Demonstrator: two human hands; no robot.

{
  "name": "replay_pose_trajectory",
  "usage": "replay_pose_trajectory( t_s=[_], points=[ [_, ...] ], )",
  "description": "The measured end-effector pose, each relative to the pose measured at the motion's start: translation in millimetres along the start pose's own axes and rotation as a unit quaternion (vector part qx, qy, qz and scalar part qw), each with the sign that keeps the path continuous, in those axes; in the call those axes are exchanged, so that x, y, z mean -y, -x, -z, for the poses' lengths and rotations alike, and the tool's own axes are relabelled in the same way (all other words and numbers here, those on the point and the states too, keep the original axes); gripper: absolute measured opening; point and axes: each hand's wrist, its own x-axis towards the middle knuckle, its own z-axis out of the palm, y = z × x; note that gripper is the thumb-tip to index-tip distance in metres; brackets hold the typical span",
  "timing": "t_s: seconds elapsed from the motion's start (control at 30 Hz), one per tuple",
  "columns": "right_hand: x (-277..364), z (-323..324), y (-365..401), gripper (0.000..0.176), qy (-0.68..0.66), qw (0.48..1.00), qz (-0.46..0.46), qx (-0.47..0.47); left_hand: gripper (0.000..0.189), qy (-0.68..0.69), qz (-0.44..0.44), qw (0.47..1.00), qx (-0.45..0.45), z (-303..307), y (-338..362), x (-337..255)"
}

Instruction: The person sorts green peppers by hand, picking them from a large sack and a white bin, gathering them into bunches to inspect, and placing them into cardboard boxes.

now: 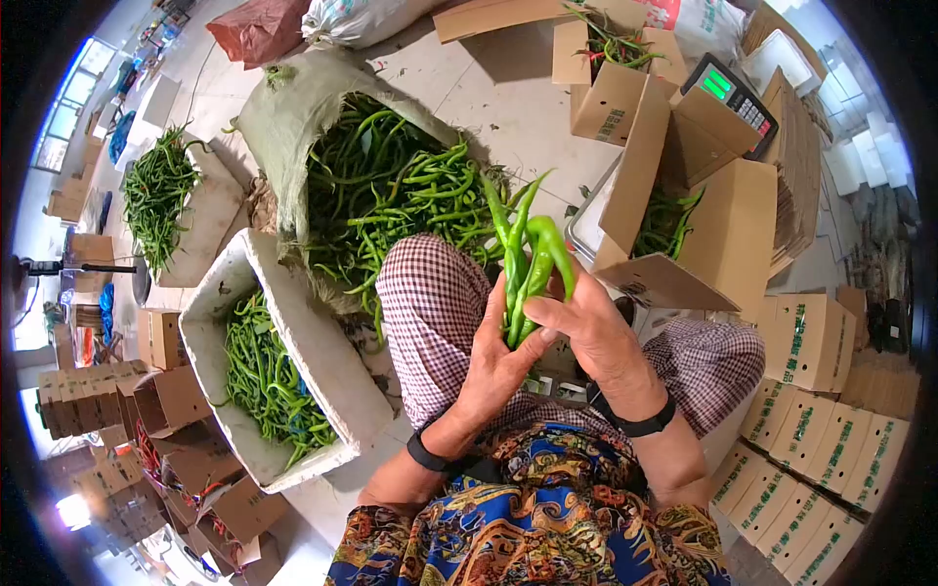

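Note:
Several long green peppers (528, 259) stand upright in a small bunch between my two hands, above my lap. My left hand (500, 356) is closed round their lower left side. From the right, my right hand (586, 322) grips the same bunch, its thumb across the front. Beyond my knee, a big heap of green peppers (391, 186) spills from an open pale green sack (283, 127). To the right, an open cardboard box (723, 225) has some green peppers in its bottom.
A white foam box (332, 361) with peppers is at left, another pepper pile (156, 195) beyond it. A scale display (731, 98) stands behind the open box. Closed cartons (801, 439) are stacked at right, and cardboard boxes (186, 400) at lower left.

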Motion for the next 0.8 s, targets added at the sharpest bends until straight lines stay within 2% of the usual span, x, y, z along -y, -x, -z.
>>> replay_pose_trajectory(
  t_s=[0.03,0.1,0.23,0.27,0.3,0.37,0.4,0.43,0.5,0.57,0.63,0.8],
  points=[
    [-1,-4,1,0.054,-0.04,0.999,0.015,-0.006,0.071,0.0,0.0,1.0,-0.003,1,1,-1],
    [2,-4,2,0.051,-0.026,0.999,0.007,-0.039,0.073,0.091,0.061,0.994,0.03,4,4,-6],
    [-6,3,0,0.039,-0.001,0.99,0.022,-0.137,0.068,0.042,0.018,0.998,0.034,-3,3,9],
    [-6,6,0,0.034,-0.003,0.989,0.025,-0.144,0.061,0.112,0.042,0.993,0.025,-6,2,9],
    [-8,11,-1,0.034,-0.003,0.989,0.025,-0.145,0.061,0.112,0.043,0.992,0.025,-7,0,7],
    [-13,20,-2,0.033,-0.104,0.979,-0.008,-0.176,0.052,0.251,0.124,0.959,-0.04,-5,-4,5],
    [-7,20,-1,0.031,-0.138,0.98,-0.034,-0.136,0.044,0.27,0.143,0.95,-0.068,-2,-8,9],
    [-9,26,-1,0.031,-0.138,0.98,-0.037,-0.135,0.041,0.289,0.148,0.943,-0.069,2,-10,9],
    [-12,40,-2,0.034,-0.241,0.961,-0.092,-0.099,0.037,0.299,0.153,0.94,-0.054,13,-15,10],
    [-7,48,1,0.035,-0.258,0.958,-0.088,-0.084,0.036,0.316,0.159,0.933,-0.067,18,-18,11],
    [4,45,2,0.027,-0.251,0.962,-0.088,-0.068,0.033,0.363,0.155,0.918,-0.05,17,-18,8],
    [15,47,6,0.029,-0.191,0.975,-0.086,-0.081,0.033,0.387,0.125,0.913,-0.016,21,-21,3]
  ],
)
